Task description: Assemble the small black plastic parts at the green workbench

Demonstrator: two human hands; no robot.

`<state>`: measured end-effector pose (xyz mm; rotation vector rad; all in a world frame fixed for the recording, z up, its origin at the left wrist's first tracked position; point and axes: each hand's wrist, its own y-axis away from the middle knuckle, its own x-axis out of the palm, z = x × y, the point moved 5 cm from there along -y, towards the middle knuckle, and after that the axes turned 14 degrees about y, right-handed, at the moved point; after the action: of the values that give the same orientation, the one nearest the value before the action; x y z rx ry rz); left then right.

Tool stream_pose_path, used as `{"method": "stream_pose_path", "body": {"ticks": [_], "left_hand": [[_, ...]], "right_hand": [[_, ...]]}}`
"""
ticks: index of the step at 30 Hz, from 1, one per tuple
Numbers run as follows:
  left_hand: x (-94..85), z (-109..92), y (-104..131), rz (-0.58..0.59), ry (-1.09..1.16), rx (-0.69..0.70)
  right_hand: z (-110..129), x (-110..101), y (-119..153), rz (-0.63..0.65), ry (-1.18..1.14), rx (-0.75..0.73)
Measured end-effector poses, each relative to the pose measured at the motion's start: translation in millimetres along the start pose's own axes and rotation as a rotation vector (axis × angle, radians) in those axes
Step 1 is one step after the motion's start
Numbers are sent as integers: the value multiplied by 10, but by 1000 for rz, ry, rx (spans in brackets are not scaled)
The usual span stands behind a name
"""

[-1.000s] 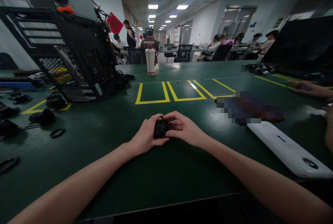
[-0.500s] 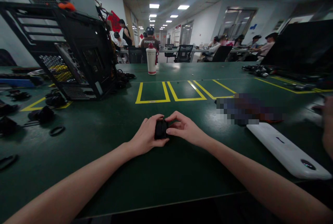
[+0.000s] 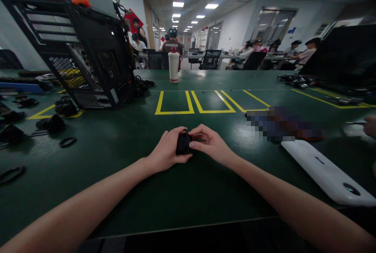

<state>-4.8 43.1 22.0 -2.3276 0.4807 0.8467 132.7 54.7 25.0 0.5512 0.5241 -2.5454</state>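
Table (image 3: 182,202): dark green top, its near edge crossing low in view.
Case (image 3: 88,33): black open frame, far left; boards and something yellow show inside through its openings.
Screen (image 3: 343,57): dark, far right.
Yellow tape (image 3: 174,112): three outlines across the middle of the table.
White device (image 3: 323,168): flat, near right, a round dark spot towards its near end.
Bottle (image 3: 174,68): white, upright, far middle, red lid on; contents hidden.
Left hand (image 3: 166,149): clamped on the black part (image 3: 182,143) from the left, digits on its far and near sides.
Right hand (image 3: 213,146): bent at the part's right side, thumb touching it; whether it grips I cannot tell. Green surface runs from both wrists to the near edge, and rightward to the white device.
Black part: small, blocky, finer detail lost in the dark; between the hands, near middle; whether it touches the table cannot be told.
Ring (image 3: 67,141): black, flat, left, well apart from the left hand.
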Motion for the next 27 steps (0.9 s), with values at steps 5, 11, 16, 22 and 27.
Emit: {"method": "stream_pose_path", "body": {"ticks": [5,11,16,22,27], "left_hand": [[-22,-42,-7,38,-9,-7],[-13,-49,-13,60,-38,-21],[9,5,-7,20,-73,2],[-4,-3,6,23,-69,3],[4,-20,-3,36,-75,16]], "right_hand": [[-24,18,-25,46,-37,47],[-91,68,14,150,-59,100],[-74,93,40,178,-105,86],[-53,69,5,104,-105,92],[-75,65,1,112,-149,59]]}}
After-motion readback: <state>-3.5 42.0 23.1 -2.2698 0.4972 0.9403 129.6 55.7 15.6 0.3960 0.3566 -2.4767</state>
